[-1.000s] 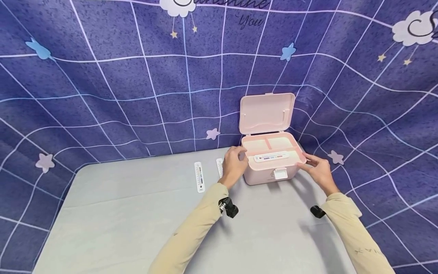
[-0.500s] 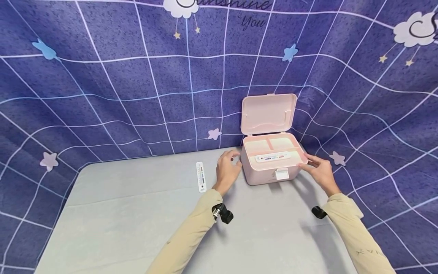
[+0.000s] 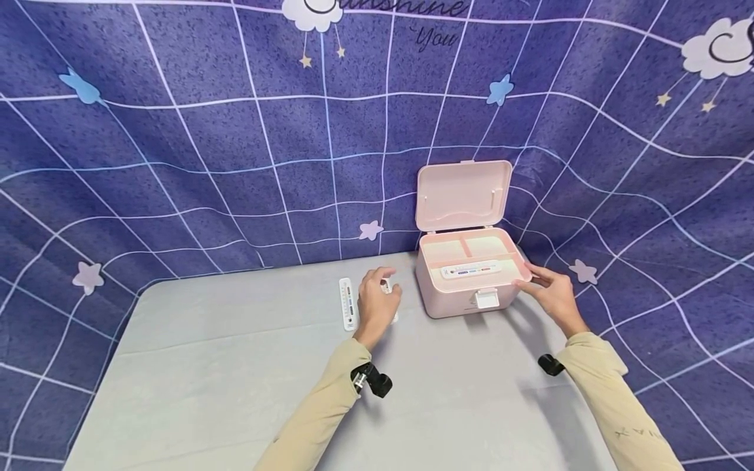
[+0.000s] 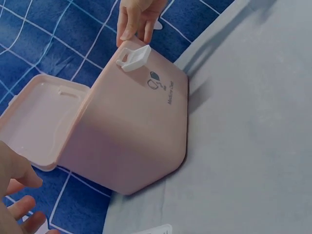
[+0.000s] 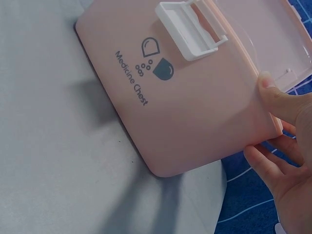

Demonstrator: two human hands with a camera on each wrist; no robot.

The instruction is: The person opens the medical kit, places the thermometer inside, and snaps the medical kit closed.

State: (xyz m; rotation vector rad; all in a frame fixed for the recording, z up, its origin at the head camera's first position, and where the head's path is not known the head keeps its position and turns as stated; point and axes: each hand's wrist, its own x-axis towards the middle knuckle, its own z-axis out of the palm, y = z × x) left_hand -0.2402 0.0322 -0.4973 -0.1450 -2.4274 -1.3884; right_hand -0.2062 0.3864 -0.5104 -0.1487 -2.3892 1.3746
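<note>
A pink medicine chest stands with its lid raised, a white latch hanging at the front. One white strip thermometer lies across its divided tray. My right hand grips the chest's right front corner, thumb on the rim and fingers against the side. To the left of the chest, my left hand hovers with loosely bent fingers and holds nothing. Beneath it a second thermometer is mostly hidden. A third thermometer lies on the table just left of that hand.
The grey-covered table spreads left and forward of the chest. A blue gridded curtain hangs right behind the chest and along the right side.
My left hand has moved left from the chest's left rim to over the second thermometer. The right hand stays on the chest's corner, and the thermometer in the tray has not moved.
</note>
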